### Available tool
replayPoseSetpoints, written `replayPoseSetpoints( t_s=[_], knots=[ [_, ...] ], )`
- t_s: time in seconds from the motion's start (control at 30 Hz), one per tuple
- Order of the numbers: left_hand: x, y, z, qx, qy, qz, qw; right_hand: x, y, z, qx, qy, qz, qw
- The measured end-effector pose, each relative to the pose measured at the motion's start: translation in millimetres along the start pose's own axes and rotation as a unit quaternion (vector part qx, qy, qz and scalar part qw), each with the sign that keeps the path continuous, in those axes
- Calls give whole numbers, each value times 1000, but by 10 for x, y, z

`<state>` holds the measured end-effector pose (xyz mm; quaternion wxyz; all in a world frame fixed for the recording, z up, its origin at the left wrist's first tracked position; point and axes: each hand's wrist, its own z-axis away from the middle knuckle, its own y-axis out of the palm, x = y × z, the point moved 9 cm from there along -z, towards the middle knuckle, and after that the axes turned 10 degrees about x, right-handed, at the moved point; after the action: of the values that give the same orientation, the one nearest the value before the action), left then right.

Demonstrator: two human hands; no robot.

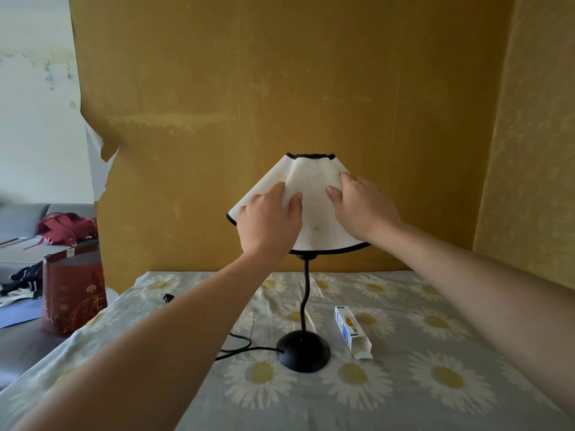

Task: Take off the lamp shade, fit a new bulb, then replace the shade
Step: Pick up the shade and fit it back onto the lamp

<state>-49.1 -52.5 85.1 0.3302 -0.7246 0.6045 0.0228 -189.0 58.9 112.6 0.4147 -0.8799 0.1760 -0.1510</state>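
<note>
A white cone-shaped lamp shade [311,194] with black trim sits on top of a black lamp with a wavy stem [304,293] and a round base [303,353]. My left hand [269,220] grips the shade's left side, fingers pressed into the fabric. My right hand [361,206] grips its right side in the same way. The shade looks dented between my hands. A white and blue bulb box [351,331] lies on the table, right of the base, its near end open. No bulb is visible.
The table wears a grey cloth with daisies [435,368]. A black cord [239,346] runs left from the base, with a small black plug [168,297] further back. A red drum-shaped container [73,293] stands beyond the table's left edge. A yellow wall is close behind.
</note>
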Motion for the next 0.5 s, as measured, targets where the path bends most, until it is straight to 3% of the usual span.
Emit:
replayPoseSetpoints(
  t_s=[0.5],
  knots=[
    [32,17,-95,47,-68,47,995,-20,15,-139,70,9,-14,997]
  ],
)
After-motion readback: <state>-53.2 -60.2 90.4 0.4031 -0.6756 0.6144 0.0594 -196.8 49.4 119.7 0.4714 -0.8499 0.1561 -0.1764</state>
